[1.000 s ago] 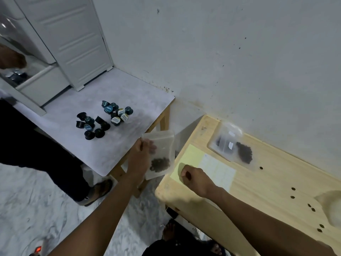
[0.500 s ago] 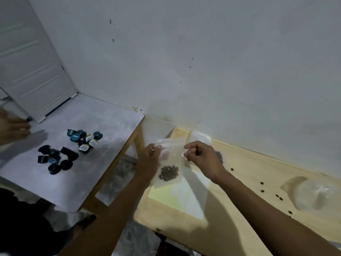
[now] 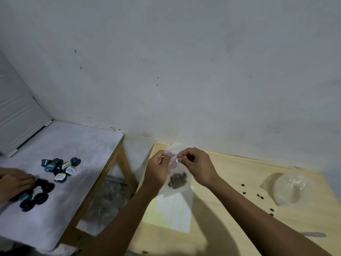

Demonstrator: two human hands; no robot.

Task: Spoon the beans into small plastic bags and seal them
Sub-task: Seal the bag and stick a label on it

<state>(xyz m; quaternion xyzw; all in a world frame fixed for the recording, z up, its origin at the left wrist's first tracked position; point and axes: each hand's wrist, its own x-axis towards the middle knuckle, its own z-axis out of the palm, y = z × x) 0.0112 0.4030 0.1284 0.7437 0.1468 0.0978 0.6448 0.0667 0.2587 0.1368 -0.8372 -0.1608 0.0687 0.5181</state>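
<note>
A small clear plastic bag [image 3: 177, 189] hangs upright above the left end of the wooden table [image 3: 230, 215], with a clump of dark beans [image 3: 177, 180] at its bottom. My left hand [image 3: 156, 170] pinches the left side of the bag's top edge. My right hand [image 3: 196, 165] pinches the right side, thumb and forefinger pressed together on the strip. The bag's mouth is partly hidden between my fingers. A few loose beans [image 3: 258, 195] lie scattered on the wood at the right.
A clear plastic bowl [image 3: 291, 189] stands on the table's right side. Yellow and white sheets [image 3: 173, 213] lie under the bag. On the white side table [image 3: 60, 191] to the left sit several dark coffee capsules [image 3: 60, 169]; another person's hand [image 3: 14, 182] rests among them.
My right hand left the table and joined my left at the bag's top edge. The bag came from beside the table to above it. The view swung right; the other person's hand reached the capsules.
</note>
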